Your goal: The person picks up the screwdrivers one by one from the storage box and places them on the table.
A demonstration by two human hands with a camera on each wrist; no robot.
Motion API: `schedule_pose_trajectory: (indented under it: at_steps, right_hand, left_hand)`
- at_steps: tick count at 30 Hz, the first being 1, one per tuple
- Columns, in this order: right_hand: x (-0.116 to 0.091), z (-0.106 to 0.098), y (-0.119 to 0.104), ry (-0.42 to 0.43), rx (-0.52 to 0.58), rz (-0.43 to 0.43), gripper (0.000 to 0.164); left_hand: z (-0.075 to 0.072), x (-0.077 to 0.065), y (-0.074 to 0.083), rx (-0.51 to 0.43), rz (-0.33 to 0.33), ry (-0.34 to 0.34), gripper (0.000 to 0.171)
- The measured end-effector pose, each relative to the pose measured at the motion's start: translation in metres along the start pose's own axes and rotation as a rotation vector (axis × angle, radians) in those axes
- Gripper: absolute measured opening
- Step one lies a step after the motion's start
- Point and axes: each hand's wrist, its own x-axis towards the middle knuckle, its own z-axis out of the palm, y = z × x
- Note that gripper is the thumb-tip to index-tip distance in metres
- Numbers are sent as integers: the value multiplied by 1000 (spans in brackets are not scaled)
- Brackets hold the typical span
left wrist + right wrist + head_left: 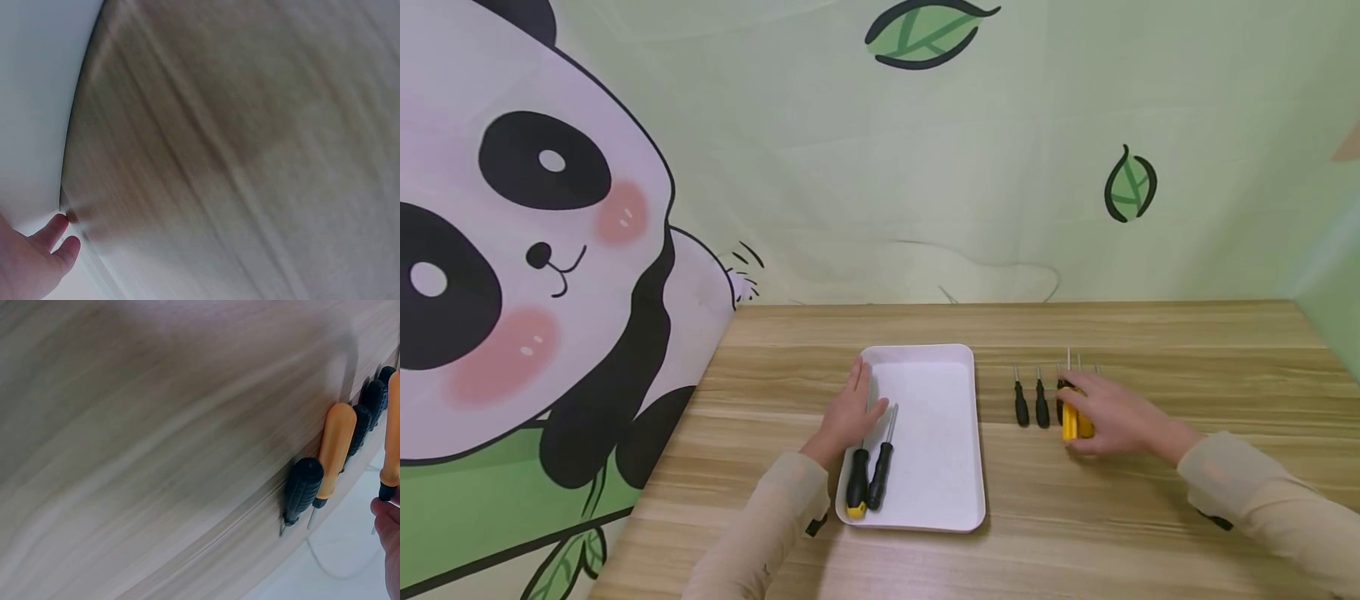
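Observation:
My left hand rests on the left rim of a white tray, fingers straight along the edge and thumb over the inside. In the left wrist view its fingertips lie right at the tray's rim. Two screwdrivers are in the tray: a black one with a yellow end and a slimmer black one. On the right, my right hand pinches a yellow-handled screwdriver near the handle's collar. Under this hand lies another yellow-handled screwdriver, partly hidden in the head view.
Several black-handled screwdrivers stand in a row with the yellow one on the wooden table, tips pointing away. One black handle lies at the row's end. A leaf-and-panda patterned cloth hangs behind the table.

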Motion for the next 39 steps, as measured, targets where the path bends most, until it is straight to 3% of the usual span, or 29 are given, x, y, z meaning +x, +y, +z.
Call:
schedule_pose_trajectory:
  at_steps: [12,18,26,39]
  right_hand:
    - [-9,-4,12,-47,8,28,65]
    - [-14,-6,18,-28,-19,14,63]
    - [-21,-8,27,-93,-17,70,64]
    - [-33,-12,37,-109,-18,89,63]
  left_hand:
    - [0,0,0,-3,1,0,74]
    - [0,-1,1,-5,2,-2,75]
    - [1,-1,0,1,8,3,74]
    - [0,0,2,4,-1,7,75]
